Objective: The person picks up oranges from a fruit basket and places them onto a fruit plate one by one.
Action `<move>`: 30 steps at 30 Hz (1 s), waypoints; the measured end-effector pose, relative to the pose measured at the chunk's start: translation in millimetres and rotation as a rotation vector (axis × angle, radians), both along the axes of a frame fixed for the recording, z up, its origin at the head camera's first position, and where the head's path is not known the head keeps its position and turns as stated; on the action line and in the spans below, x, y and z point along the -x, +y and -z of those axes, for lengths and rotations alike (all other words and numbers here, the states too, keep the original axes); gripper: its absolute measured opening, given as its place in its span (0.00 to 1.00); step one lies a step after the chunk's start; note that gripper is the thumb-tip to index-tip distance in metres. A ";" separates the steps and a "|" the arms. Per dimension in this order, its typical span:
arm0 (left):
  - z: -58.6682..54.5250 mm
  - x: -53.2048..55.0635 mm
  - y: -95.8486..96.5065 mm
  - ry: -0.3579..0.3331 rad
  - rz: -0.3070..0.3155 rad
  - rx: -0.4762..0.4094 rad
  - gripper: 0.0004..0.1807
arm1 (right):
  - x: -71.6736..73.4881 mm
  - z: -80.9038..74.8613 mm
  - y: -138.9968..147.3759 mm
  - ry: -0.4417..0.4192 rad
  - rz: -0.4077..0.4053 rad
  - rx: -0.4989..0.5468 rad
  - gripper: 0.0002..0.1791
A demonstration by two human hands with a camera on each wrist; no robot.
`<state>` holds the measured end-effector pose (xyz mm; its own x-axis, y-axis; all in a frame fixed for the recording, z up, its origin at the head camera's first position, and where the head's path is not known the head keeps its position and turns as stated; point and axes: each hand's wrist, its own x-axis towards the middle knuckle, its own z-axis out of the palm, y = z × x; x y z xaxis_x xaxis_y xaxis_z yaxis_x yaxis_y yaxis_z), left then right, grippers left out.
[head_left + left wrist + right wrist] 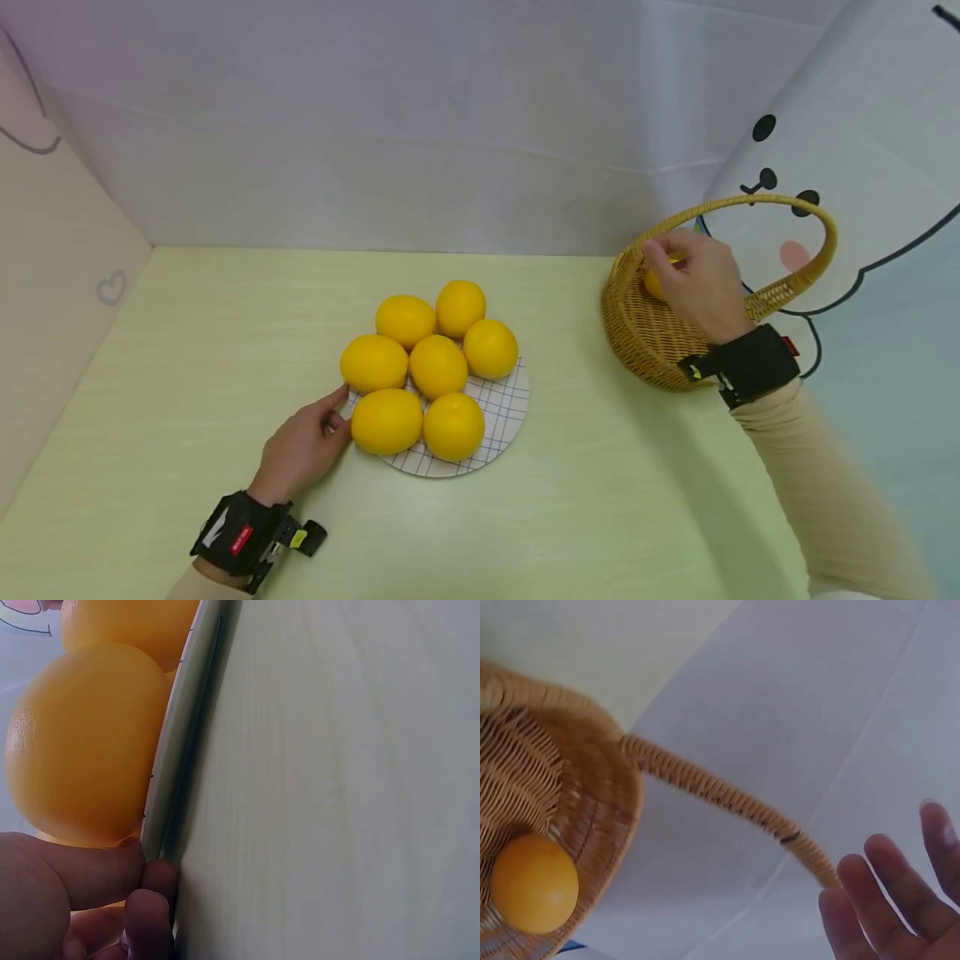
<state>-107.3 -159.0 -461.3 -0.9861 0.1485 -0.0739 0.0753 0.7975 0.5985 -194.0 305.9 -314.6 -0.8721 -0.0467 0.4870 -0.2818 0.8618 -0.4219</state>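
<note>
My left hand (303, 446) pinches the left rim of a round plate (510, 417) with a blue grid pattern. In the left wrist view, the thumb lies on top of the rim (169, 780) and a fingertip is under it. Several yellow-orange fruits (438, 367), some round and some oval, sit close together on the plate. My right hand (697, 283) is above a wicker basket (630, 333), holding nothing. Its fingers (874, 900) are extended beside the arched handle (720, 791). One round yellow-orange fruit (534, 883) lies inside the basket.
The pale wood-grain table (570, 508) bears the plate in the middle and the basket at the right. A white sheet (390, 125) hangs behind the table's far edge. Cartoon-printed cloth (885, 150) is at the right.
</note>
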 end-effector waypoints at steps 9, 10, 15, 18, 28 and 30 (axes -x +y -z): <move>1.2 -0.2 0.7 -0.015 -0.003 -0.008 0.29 | 12.6 1.7 49.9 0.065 0.034 -0.125 0.19; 1.6 -0.2 0.8 -0.014 -0.003 -0.007 0.29 | 14.2 2.8 54.2 0.064 0.035 -0.137 0.20; 4.2 0.0 1.2 -0.003 -0.003 -0.007 0.29 | 23.6 9.8 69.0 0.037 0.053 -0.140 0.21; 4.8 0.9 0.6 -0.001 -0.001 -0.006 0.29 | 30.5 15.9 74.7 -0.014 0.083 -0.138 0.21; 6.2 3.7 1.1 -0.015 -0.008 -0.010 0.29 | 62.8 55.5 102.5 -0.357 0.053 -0.169 0.37; 6.0 4.2 1.2 -0.015 -0.007 -0.010 0.29 | 67.0 64.4 107.3 -0.412 0.038 -0.172 0.42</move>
<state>-111.5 -157.7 -467.4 -0.9859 0.1424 -0.0875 0.0605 0.7919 0.6076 -261.0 413.2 -379.0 -0.9944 -0.0612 0.0864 -0.0873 0.9355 -0.3422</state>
